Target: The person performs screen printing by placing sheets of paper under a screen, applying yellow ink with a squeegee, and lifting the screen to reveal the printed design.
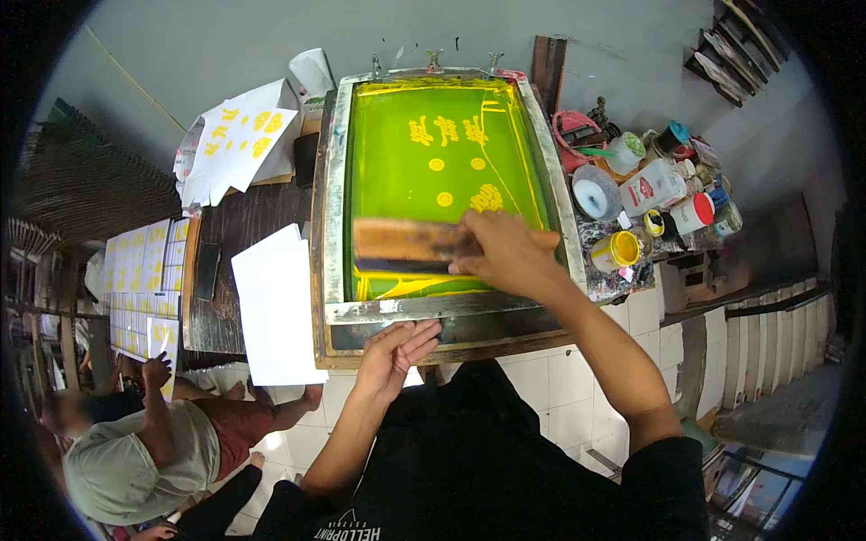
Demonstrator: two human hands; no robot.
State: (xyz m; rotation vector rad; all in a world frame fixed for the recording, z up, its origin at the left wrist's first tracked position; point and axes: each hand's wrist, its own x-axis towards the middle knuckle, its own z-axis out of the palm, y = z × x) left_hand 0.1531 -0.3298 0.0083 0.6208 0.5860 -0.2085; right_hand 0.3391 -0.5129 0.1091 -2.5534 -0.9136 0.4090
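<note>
grey wall (406, 27) behind, one of two hands (510, 254) grips one squeegee (401, 242).

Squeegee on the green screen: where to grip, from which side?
Grip the squeegee by its wooden bar, near mid-length, probably from above and the right: it lies crosswise over the green screen, bar exposed, dark blade along the near edge. The right hand holds it just right of centre.
</note>
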